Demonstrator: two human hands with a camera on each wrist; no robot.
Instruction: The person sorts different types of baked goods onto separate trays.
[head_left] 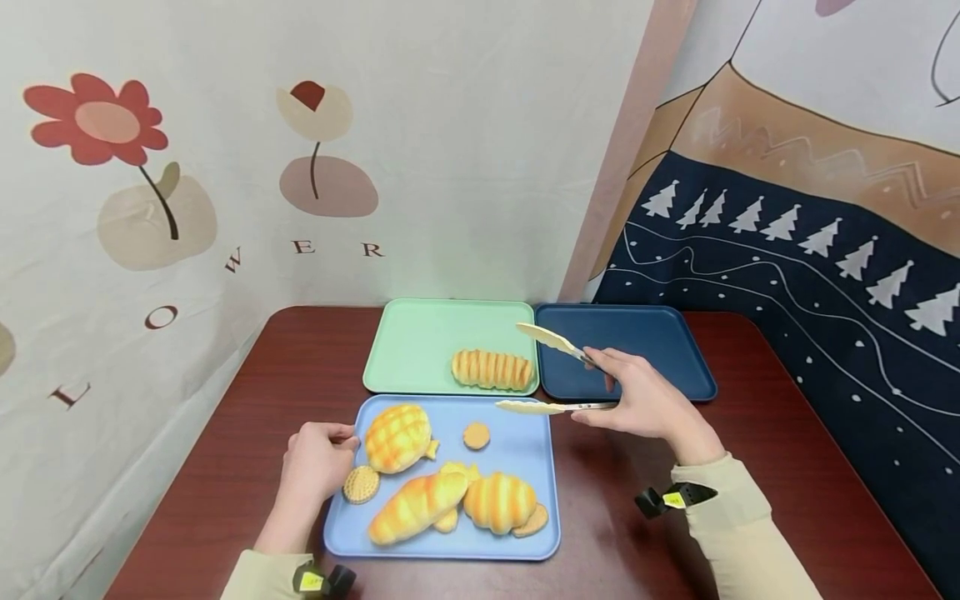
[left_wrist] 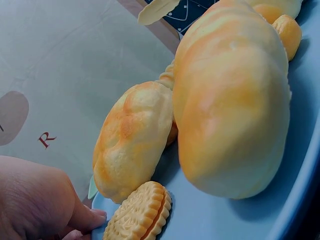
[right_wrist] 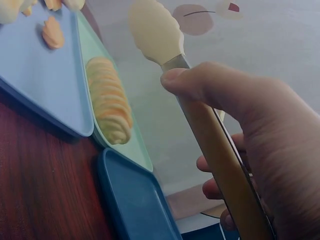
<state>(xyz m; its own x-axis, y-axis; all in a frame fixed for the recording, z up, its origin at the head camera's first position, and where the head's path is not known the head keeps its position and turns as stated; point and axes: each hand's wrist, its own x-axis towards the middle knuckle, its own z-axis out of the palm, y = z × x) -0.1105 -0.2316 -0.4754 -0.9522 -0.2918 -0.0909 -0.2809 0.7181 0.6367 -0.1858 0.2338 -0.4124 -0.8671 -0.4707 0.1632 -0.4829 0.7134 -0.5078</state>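
Observation:
My right hand (head_left: 648, 400) grips a pair of tongs (right_wrist: 212, 145) with cream-coloured tips. The tongs' arms are spread apart, with nothing between the tips. They reach over the touching corners of the trays, close to a ridged bread roll (head_left: 492, 370) on the green tray (head_left: 420, 333). At the left rim of the light blue tray (head_left: 517, 450), my left hand (head_left: 317, 462) pinches the edge between thumb and fingers. Beside it in the blue tray are a round criss-cross bun (head_left: 397, 437) and a scalloped sandwich biscuit (left_wrist: 135, 215).
A long loaf (head_left: 416, 507), a striped croissant-like bun (head_left: 498, 502), a small round biscuit (head_left: 476, 435) and other small pieces share the blue tray. To the right of the green tray lies a dark blue tray (head_left: 637, 333). The dark red wood table (head_left: 247, 417) meets a printed cloth backdrop (head_left: 465, 150).

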